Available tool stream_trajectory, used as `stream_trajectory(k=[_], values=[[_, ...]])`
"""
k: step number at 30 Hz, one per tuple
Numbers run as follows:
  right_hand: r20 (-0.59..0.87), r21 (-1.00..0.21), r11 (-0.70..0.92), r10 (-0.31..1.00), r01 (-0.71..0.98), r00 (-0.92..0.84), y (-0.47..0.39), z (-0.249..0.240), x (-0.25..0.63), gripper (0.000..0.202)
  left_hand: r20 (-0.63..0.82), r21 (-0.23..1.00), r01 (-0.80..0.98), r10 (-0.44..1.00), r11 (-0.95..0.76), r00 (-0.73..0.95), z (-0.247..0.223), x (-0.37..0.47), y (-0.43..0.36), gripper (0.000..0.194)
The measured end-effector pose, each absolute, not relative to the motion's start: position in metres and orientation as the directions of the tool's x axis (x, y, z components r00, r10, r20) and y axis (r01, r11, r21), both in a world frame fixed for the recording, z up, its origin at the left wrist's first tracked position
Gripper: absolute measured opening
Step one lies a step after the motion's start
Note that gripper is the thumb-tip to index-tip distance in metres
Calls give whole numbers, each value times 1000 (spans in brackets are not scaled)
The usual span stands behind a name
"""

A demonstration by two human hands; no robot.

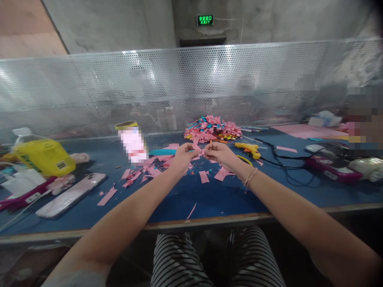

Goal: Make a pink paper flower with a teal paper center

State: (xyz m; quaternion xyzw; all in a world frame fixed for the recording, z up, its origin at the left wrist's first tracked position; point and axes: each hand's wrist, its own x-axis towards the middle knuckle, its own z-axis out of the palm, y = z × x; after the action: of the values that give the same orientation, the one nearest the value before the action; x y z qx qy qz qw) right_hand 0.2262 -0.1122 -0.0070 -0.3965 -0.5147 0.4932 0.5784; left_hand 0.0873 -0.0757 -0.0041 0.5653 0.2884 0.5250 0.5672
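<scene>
My left hand [186,154] and my right hand [218,152] meet above the middle of the table, fingertips pinched close together. Between them is a small piece of pink paper [202,152], gripped from both sides; its exact shape is too small to make out. Cut pink paper scraps [154,170] lie loose under and around both hands. Just beyond them rises a pile of pink, blue and yellow paper clusters [213,128]. A blue strip [163,152] lies to the left of my left hand. Right of my right hand rests a yellow glue gun [249,150].
A pink phone [72,195] and a yellow-labelled bottle [44,155] are at the left. A roll of tape [127,125] sits above a blurred bright screen. Purple power strips [333,169] with cables lie at both sides. A perforated metal screen [167,87] closes off the back.
</scene>
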Motion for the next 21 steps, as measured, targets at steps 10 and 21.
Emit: stream_trajectory(k=[10, 21], values=[[207, -968, 210, 978, -137, 37, -108, -2, 237, 18, 253, 950, -238, 946, -203, 202, -4, 86, -72, 26], [237, -971, 238, 971, 40, -18, -103, -14, 237, 12, 211, 961, -222, 955, -163, 211, -1, 85, -75, 30]])
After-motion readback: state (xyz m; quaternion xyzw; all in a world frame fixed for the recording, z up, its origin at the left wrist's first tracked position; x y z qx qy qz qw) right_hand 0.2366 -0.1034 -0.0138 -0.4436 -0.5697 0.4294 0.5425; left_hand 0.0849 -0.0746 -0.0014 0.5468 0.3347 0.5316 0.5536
